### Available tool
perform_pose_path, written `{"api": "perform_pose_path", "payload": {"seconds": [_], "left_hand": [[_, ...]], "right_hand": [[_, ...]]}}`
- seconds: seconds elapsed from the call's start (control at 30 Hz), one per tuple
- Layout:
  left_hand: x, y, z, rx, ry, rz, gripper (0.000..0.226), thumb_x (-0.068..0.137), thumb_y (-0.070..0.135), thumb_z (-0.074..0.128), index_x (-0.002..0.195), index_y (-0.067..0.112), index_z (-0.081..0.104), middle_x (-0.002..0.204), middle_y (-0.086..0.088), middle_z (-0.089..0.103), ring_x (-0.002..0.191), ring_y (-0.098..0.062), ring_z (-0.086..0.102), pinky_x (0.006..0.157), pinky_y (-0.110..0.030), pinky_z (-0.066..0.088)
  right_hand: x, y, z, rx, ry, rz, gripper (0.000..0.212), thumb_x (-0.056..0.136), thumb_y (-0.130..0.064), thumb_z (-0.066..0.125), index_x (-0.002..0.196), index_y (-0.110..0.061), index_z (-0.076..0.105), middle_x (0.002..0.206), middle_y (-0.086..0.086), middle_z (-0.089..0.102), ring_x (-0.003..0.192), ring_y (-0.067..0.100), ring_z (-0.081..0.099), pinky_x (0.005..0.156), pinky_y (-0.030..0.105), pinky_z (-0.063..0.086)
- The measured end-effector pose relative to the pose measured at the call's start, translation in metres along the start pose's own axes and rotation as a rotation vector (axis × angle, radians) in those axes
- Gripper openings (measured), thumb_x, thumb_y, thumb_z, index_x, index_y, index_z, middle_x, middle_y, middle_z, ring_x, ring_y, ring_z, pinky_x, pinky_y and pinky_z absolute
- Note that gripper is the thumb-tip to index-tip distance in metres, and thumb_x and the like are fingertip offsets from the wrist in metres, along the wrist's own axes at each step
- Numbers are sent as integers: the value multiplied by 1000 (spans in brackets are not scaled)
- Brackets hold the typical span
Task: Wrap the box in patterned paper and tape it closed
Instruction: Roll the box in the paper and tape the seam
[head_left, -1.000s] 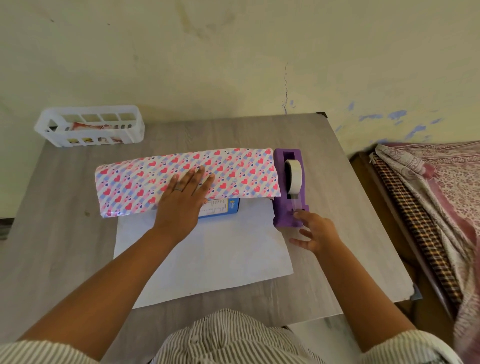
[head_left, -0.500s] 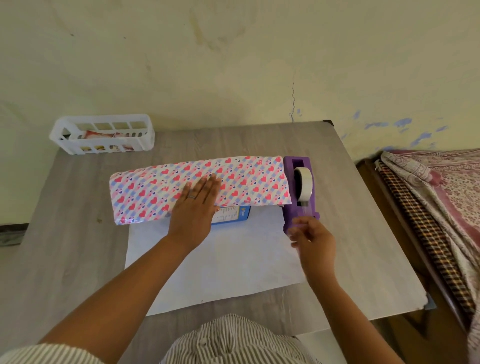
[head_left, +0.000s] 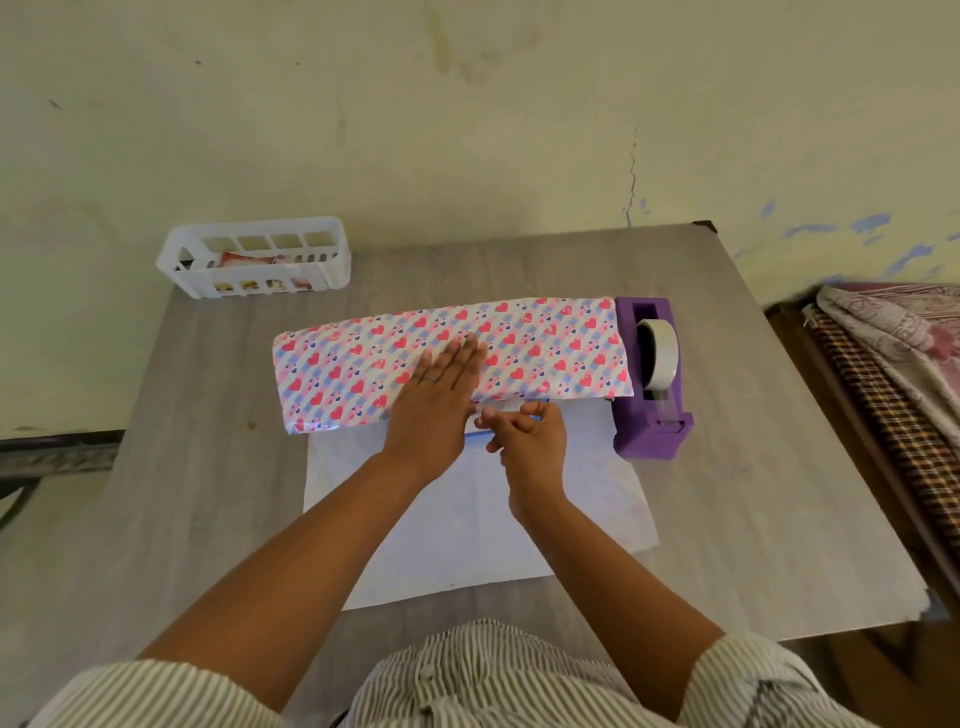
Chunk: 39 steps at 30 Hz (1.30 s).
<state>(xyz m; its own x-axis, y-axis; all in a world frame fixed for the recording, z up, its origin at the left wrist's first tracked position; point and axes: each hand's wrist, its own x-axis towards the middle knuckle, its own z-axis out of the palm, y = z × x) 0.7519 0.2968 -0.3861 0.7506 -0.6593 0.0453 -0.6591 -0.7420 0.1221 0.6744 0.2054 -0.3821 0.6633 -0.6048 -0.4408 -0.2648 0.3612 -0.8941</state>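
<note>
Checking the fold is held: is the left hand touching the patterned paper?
Touching. The head view shows the left hand lying flat, fingers spread on the patterned paper.

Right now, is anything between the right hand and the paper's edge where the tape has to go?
Nothing visible. The right hand is already at the near edge of the patterned paper, beside the left hand, which lies flat on the fold. Whether it holds tape is too small to tell. The tape dispenser stands off to the right.

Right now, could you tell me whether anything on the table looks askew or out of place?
Nothing stands out. The patterned paper lies folded over the box, held flat by the left hand, with the tape dispenser upright beside it.
</note>
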Motion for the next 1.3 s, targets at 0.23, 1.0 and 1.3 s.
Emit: {"api": "perform_pose_path", "payload": {"seconds": [0.23,1.0,1.3], "left_hand": [[2,-2,1,-24,-6,9,72,98,21,46,150,17,-4,158,-1,-6,145,-17,-7,116,-33,-5],[1,7,7,-113,212,-22,64,88,49,54,139,12,42,147,-7,40,137,-26,35,113,-41,19],[27,37,-11,71,128,-154,80,79,73,44,129,11,37,133,-9,44,125,-26,40,109,-44,25]], "right_hand": [[13,7,11,-20,97,-68,39,84,-20,70,113,-10,47,106,7,64,84,21,66,57,17,53],[21,-51,-121,-625,458,-241,17,85,-24,66,96,-13,58,78,0,61,72,19,58,65,31,44],[52,-89,-141,-376,258,289,20,84,-12,64,69,-6,54,68,9,52,52,18,41,49,29,36]]}}
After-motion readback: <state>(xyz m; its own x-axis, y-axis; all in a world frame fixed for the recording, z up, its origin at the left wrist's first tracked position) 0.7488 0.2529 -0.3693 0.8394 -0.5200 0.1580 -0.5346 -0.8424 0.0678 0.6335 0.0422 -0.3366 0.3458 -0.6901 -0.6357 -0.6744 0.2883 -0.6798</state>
